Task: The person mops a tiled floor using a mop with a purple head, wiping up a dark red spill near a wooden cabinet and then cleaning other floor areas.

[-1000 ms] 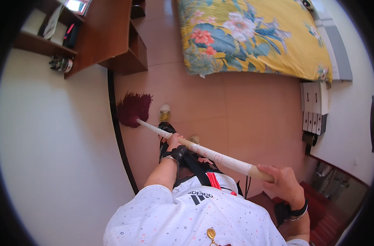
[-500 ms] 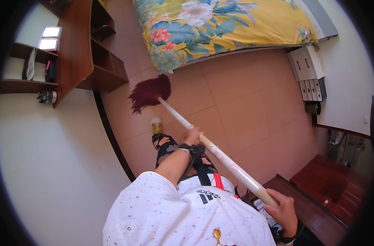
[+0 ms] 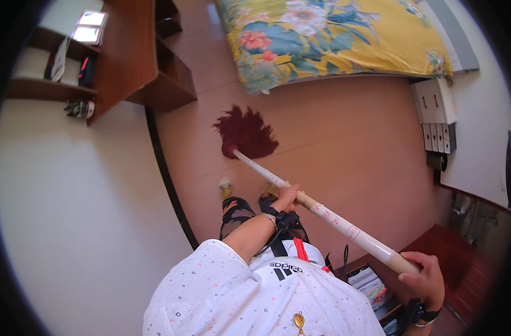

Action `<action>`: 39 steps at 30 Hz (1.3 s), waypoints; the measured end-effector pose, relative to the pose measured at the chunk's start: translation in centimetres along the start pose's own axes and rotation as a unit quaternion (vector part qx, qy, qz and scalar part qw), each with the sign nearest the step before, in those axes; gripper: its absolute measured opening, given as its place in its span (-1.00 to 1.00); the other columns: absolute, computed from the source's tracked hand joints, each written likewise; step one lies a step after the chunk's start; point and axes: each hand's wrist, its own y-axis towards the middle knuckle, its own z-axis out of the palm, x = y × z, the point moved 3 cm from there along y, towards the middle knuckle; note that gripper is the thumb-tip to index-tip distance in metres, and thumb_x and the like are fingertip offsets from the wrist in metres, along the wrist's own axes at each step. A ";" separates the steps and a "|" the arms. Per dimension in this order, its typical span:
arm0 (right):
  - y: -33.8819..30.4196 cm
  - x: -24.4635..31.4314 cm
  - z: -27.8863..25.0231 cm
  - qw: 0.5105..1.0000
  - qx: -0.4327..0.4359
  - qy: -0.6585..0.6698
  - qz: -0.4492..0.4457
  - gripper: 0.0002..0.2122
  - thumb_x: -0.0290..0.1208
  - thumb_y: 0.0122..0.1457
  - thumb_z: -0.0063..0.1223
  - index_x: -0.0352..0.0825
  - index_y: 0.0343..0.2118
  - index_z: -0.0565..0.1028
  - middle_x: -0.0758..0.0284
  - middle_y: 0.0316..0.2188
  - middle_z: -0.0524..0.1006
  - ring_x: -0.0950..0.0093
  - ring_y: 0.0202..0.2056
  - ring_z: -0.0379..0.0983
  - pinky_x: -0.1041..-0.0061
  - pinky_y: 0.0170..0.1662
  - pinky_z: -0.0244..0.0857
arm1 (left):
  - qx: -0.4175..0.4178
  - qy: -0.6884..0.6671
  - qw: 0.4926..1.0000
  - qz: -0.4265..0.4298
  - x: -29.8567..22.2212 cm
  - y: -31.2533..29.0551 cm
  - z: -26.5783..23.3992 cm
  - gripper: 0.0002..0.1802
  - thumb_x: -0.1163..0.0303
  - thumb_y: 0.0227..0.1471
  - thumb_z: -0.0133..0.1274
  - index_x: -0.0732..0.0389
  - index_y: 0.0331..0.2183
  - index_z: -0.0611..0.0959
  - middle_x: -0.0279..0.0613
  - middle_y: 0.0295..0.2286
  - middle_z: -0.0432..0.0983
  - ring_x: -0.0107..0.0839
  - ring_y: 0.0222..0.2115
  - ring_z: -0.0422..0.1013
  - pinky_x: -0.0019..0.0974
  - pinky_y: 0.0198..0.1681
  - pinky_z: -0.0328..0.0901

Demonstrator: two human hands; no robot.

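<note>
White mop handle (image 3: 335,219) | left grip (image 3: 287,197): wrapped | right grip (image 3: 427,275): clasping end

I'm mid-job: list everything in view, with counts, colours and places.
mop head: one, dark red, on the floor
mop handle: one, white, slanting to lower right
floor: one, pinkish, centre
bed cover: one, yellow floral, top
desk: one, brown, upper left
shelf: one, brown, left of desk
bright panel: one, white, upper left
walls: two visible, white, left and right
cabinet: one, white, right
file boxes: about four, white, below cabinet
papers: count unclear, mixed colours, lower right
shoes: two, pale and yellowish, below mop head
shirt: one, white, bottom
left hand: one, bare, gripping mid-handle
right hand: one, bare, gripping handle's end
</note>
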 end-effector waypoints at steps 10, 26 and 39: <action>4.2 3.8 14.1 0.990 0.088 0.103 0.033 -0.64 -0.64 -0.29 0.10 -0.47 -0.28 0.43 0.37 -0.44 0.45 0.59 -0.37 0.35 0.66 -0.24 0.21 | -0.145 -0.087 0.980 0.105 -9.3 1.1 -17.1 -0.67 0.65 -0.28 -0.07 0.36 -0.35 0.27 -0.10 -0.66 0.29 -0.23 -0.76 0.32 -0.21 -0.74 0.25; 8.2 21.8 22.1 0.936 0.069 -0.208 -0.276 -0.61 -0.62 -0.28 0.12 -0.35 -0.25 0.44 0.14 -0.41 0.49 0.28 -0.42 0.46 0.51 -0.35 0.32 | -0.090 -0.240 0.939 0.229 -29.9 0.1 -22.3 -0.76 0.58 -0.24 -0.02 0.36 -0.44 0.29 -0.09 -0.66 0.32 -0.29 -0.72 0.32 -0.21 -0.66 0.32; 8.7 32.8 19.4 0.843 0.130 -0.420 -0.309 -0.59 -0.68 -0.41 0.13 -0.40 -0.31 0.46 0.20 -0.45 0.50 0.41 -0.42 0.45 0.58 -0.32 0.29 | -0.062 -0.520 0.822 0.226 -20.1 -4.9 -21.9 -0.76 0.54 -0.16 -0.03 0.33 -0.38 0.30 -0.19 -0.58 0.30 -0.34 -0.63 0.35 -0.26 -0.57 0.33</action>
